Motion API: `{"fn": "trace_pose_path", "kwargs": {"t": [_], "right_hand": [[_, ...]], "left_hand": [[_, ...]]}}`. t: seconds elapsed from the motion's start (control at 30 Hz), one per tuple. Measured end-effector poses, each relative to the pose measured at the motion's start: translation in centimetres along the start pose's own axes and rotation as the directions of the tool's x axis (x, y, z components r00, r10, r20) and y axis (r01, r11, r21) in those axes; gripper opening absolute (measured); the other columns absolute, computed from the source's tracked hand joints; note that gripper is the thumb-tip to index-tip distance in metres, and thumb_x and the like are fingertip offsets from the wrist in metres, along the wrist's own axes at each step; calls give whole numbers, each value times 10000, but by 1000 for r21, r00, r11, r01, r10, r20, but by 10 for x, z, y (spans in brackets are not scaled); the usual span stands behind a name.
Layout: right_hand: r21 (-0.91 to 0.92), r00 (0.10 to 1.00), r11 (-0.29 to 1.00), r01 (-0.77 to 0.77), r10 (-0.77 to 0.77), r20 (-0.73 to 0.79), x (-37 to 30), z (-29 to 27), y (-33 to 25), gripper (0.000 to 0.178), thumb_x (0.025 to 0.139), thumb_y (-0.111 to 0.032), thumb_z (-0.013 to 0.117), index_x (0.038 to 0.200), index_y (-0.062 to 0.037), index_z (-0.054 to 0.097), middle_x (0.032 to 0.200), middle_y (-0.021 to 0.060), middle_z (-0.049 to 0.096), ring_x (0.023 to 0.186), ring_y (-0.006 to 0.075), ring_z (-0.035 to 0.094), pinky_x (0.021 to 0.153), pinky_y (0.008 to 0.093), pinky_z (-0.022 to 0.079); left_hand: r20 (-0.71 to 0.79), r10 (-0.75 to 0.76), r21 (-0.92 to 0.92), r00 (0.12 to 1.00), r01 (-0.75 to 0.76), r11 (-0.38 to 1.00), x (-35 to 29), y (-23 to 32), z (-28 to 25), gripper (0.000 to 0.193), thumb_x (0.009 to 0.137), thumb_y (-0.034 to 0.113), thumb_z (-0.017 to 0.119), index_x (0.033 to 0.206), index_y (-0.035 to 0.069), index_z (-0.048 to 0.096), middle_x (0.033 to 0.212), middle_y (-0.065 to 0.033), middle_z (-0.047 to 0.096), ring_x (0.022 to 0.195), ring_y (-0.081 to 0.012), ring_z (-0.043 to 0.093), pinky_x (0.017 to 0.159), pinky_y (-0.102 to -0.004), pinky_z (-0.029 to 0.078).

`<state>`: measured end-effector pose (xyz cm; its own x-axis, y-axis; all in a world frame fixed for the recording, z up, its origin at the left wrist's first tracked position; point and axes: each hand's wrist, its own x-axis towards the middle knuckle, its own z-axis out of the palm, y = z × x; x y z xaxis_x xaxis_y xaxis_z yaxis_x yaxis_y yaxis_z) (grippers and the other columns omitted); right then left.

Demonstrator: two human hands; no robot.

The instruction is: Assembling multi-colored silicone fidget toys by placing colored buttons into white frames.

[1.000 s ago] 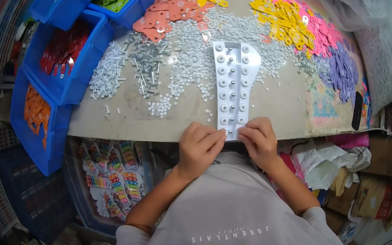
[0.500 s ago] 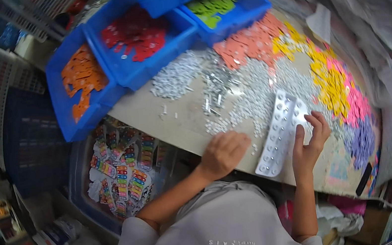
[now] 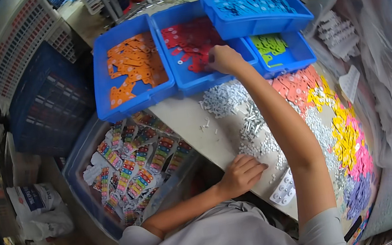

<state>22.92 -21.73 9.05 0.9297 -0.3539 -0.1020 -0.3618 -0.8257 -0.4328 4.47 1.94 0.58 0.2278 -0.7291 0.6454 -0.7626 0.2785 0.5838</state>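
My right hand (image 3: 226,59) reaches far forward into a blue bin (image 3: 181,82) of flat red plastic pieces (image 3: 190,43). Its fingers are bent together at the right side of the red heap, and what they pinch is hidden. By the near table edge rests my left hand (image 3: 241,175), its fingers curled in; anything inside does not show. Just right of it lies a white plastic strip (image 3: 284,189) with rows of round studs, partly covered by my right forearm. Small white caps (image 3: 255,148) and metal pins (image 3: 253,120) are scattered beyond my left hand.
Orange (image 3: 131,56), blue (image 3: 254,5) and green pieces (image 3: 270,46) fill neighbouring bins. Piles of coral (image 3: 298,85), yellow (image 3: 346,136) and purple pieces (image 3: 360,195) line the table's right side. A tub (image 3: 80,181) of carded multicoloured items stands below left.
My right hand has left the white strip and stretched forward into the red pieces' bin. My left hand stays near the table edge. The view has shifted.
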Motion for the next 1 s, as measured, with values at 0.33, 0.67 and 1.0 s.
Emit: {"fn": "trace_pose_path", "kwargs": {"t": [0.33, 0.67, 1.0], "right_hand": [[-435, 986, 896, 89, -17, 167, 34, 24, -17, 514, 727, -350, 872, 1150, -104, 716, 1166, 160, 724, 1086, 366, 695, 900, 492, 563], [-239, 992, 963, 124, -118, 39, 38, 32, 1, 226, 856, -256, 723, 974, -66, 760, 991, 204, 738, 947, 379, 716, 808, 466, 576], [636, 960, 719, 279, -195, -201, -65, -37, -12, 181, 988, -166, 617, 1046, -5, 676, 806, 24, 685, 743, 83, 633, 629, 255, 469]], "left_hand": [[-468, -366, 230, 805, 511, 828, 63, -62, -215, 171, 952, 43, 641, 1107, -21, 670, 944, -84, 674, 830, -157, 633, 774, -305, 504], [178, -613, 663, 769, 367, 652, 83, -254, -303, 258, 864, 82, 728, 1093, -15, 660, 964, -125, 706, 903, -247, 683, 799, -358, 538], [103, -803, 480, 587, 678, 557, 76, -282, -312, 220, 767, 129, 822, 868, 28, 655, 861, -121, 707, 807, -229, 687, 707, -382, 523]]}}
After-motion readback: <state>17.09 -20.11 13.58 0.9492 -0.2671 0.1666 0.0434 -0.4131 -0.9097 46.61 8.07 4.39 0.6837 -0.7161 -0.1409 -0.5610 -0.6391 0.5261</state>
